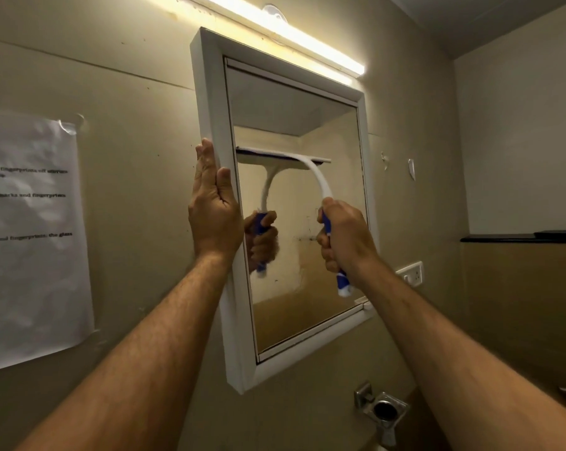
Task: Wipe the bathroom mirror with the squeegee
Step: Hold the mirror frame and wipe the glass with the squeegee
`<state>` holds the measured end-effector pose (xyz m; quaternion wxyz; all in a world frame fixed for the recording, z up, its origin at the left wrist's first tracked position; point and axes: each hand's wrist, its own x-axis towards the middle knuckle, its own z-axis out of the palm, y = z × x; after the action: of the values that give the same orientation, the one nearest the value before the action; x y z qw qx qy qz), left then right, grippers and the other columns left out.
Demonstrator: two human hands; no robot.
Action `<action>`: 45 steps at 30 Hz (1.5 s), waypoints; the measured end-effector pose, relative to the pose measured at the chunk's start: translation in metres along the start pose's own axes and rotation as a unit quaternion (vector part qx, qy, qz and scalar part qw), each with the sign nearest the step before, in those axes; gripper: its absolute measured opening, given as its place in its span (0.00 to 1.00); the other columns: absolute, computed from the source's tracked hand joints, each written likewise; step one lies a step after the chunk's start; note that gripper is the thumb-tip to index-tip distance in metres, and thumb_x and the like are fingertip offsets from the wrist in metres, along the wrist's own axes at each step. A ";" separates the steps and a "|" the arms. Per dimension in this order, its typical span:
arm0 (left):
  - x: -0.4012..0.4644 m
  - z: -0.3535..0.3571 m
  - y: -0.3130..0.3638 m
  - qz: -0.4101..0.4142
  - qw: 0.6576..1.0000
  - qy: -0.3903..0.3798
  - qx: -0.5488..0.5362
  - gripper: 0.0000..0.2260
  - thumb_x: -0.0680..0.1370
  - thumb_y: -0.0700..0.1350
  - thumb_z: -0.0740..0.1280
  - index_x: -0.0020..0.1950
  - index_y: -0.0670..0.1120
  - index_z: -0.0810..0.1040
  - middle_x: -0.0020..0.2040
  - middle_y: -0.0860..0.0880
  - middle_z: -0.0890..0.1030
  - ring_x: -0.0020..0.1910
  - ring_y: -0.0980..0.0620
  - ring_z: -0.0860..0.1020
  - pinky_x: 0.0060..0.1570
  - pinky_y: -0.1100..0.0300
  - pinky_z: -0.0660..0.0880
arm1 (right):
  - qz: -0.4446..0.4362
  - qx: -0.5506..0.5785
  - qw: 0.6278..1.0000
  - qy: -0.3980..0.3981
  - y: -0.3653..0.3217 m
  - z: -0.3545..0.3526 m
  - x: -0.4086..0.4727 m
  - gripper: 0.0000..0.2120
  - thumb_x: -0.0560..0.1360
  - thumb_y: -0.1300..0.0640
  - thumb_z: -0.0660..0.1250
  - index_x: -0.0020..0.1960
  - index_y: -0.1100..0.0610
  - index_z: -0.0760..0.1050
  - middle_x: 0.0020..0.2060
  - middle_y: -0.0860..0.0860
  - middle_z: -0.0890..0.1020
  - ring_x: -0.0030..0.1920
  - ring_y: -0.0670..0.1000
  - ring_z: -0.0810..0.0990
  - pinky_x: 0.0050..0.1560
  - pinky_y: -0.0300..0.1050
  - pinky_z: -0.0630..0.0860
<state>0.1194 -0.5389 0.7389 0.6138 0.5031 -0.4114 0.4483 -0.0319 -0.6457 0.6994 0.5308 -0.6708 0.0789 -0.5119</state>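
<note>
A white-framed bathroom mirror hangs on the beige wall at the centre of the head view. My right hand grips the blue handle of a white squeegee. Its curved neck rises to the blade, which lies flat against the glass about mid-height, spanning most of the mirror's width. The squeegee and my right hand are reflected in the glass. My left hand rests on the mirror's left frame edge with fingers straight and pointing up. Small dark specks and a hazy patch show on the lower glass.
A lit tube light runs above the mirror. A printed paper sheet is taped to the wall at left. A wall socket sits right of the mirror, a metal holder below it, and a dark ledge at right.
</note>
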 end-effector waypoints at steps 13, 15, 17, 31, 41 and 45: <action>-0.009 0.000 -0.005 -0.005 1.000 -0.004 0.002 0.21 0.85 0.49 0.52 0.79 0.51 0.57 0.78 0.53 0.59 0.76 0.54 0.61 0.69 0.62 0.62 | -0.023 -0.038 0.999 -0.029 0.026 -0.013 -0.021 0.15 0.81 0.50 0.55 0.40 0.56 0.72 0.26 0.51 0.73 0.22 0.47 0.68 0.22 0.39 0.67; -0.010 -0.001 -0.006 -0.006 1.000 -0.004 0.006 0.22 0.85 0.49 0.52 0.79 0.51 0.57 0.78 0.53 0.60 0.75 0.53 0.62 0.68 0.62 0.63 | -0.023 -0.020 0.999 -0.034 0.015 -0.007 -0.012 0.14 0.80 0.50 0.56 0.42 0.57 0.72 0.26 0.52 0.73 0.22 0.48 0.68 0.22 0.39 0.67; -0.012 -0.001 -0.006 -0.005 1.000 -0.005 0.006 0.21 0.85 0.49 0.52 0.79 0.51 0.57 0.78 0.53 0.60 0.75 0.54 0.62 0.67 0.63 0.62 | -0.005 -0.007 1.000 -0.023 0.014 -0.002 -0.010 0.13 0.80 0.50 0.55 0.42 0.56 0.72 0.27 0.52 0.70 0.23 0.48 0.65 0.23 0.38 0.64; -0.023 -0.003 -0.006 -0.017 1.000 0.012 0.019 0.22 0.84 0.50 0.54 0.78 0.50 0.60 0.76 0.51 0.64 0.72 0.52 0.68 0.65 0.65 0.68 | -0.019 -0.036 0.999 -0.008 0.024 -0.008 -0.024 0.13 0.80 0.51 0.55 0.39 0.54 0.70 0.26 0.49 0.69 0.22 0.44 0.64 0.22 0.37 0.63; -0.029 -0.003 -0.005 -0.028 0.999 0.028 0.036 0.22 0.84 0.52 0.54 0.78 0.50 0.61 0.75 0.51 0.67 0.70 0.54 0.70 0.60 0.78 0.64 | 0.003 -0.068 0.998 -0.011 0.070 -0.012 -0.055 0.14 0.78 0.51 0.55 0.35 0.52 0.70 0.23 0.44 0.69 0.24 0.45 0.66 0.25 0.39 0.63; -0.034 -0.003 -0.002 -0.041 0.998 0.037 0.043 0.21 0.84 0.52 0.54 0.77 0.50 0.62 0.75 0.51 0.68 0.71 0.53 0.69 0.65 0.69 0.66 | -0.002 -0.093 0.996 -0.014 0.066 -0.022 -0.057 0.14 0.78 0.51 0.55 0.36 0.53 0.70 0.26 0.47 0.69 0.25 0.46 0.65 0.27 0.43 0.64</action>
<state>0.1131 -0.5410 0.7056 0.6244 0.5287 -0.3480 0.4577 -0.0460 -0.6503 0.6106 0.4661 -0.7247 0.1176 -0.4937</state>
